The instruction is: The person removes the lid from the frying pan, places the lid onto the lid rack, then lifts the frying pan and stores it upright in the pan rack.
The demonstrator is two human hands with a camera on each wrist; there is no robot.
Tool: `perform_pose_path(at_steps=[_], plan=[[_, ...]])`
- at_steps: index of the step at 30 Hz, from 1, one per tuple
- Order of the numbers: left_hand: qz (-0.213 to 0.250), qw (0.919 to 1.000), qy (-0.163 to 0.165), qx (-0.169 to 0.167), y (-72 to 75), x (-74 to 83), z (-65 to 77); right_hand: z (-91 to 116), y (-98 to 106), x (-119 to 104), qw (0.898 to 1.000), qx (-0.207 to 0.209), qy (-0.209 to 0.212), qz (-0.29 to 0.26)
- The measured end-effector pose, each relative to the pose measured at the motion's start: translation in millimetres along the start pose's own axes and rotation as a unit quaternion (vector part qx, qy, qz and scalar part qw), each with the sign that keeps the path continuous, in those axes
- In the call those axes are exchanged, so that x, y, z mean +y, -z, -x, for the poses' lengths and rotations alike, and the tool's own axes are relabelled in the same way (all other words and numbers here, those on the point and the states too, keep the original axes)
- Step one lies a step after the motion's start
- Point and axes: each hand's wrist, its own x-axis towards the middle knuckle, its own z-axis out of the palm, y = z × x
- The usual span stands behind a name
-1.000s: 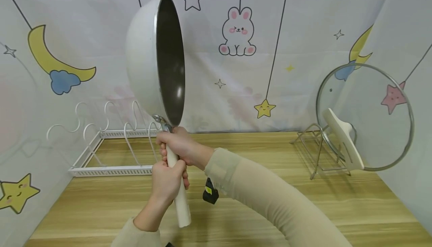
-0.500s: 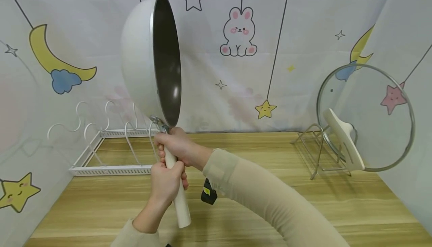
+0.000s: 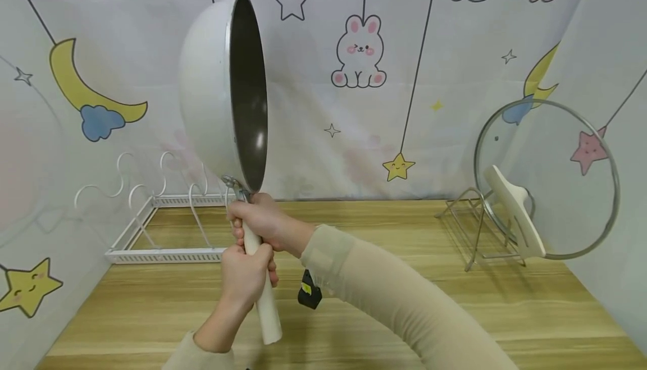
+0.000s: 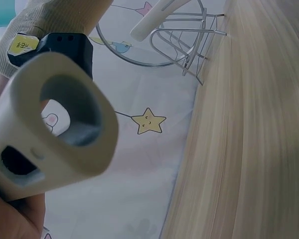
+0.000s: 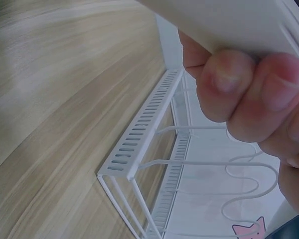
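A white frying pan [image 3: 204, 89] with a dark inside stands upright in the air, its bowl turned on edge and opening to the right. My right hand [image 3: 263, 221] grips the cream handle [image 3: 268, 316] close under the metal joint. Lower down, my left hand [image 3: 245, 274] wraps round the same handle, right below the right hand. The handle's butt with its hanging hole looms large in the left wrist view, the left hand [image 4: 12, 219] partly showing beneath it. Curled fingers [image 5: 254, 89] of the right hand appear in the right wrist view against the handle.
Behind the pan at left stands a white wire rack [image 3: 167, 255], partly covered by the hands. At right a glass lid [image 3: 566, 190] with a cream knob leans in a small metal stand [image 3: 475, 235]. A black wrist device [image 3: 309, 291] hangs under the right sleeve. Patterned cloth walls surround the wooden tabletop [image 3: 384, 235].
The pan and both hands have shifted slightly left. Both hands keep their hold on the handle, and the rack and lid stay put.
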Motion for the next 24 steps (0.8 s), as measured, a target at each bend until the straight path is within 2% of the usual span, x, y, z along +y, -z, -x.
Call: perform_pose_path(at_steps=[14,24], plan=[[0.0,0.9997,-0.023,0.002,2.6,0.6,-1.6,-0.9,-3.7,-3.0,1.0,-0.005,0.004,0.011],[0.001,0.9999,-0.013,0.008,5.5,0.6,-2.7,-3.0,-7.0,-3.9,1.0,-0.006,-0.005,0.011]])
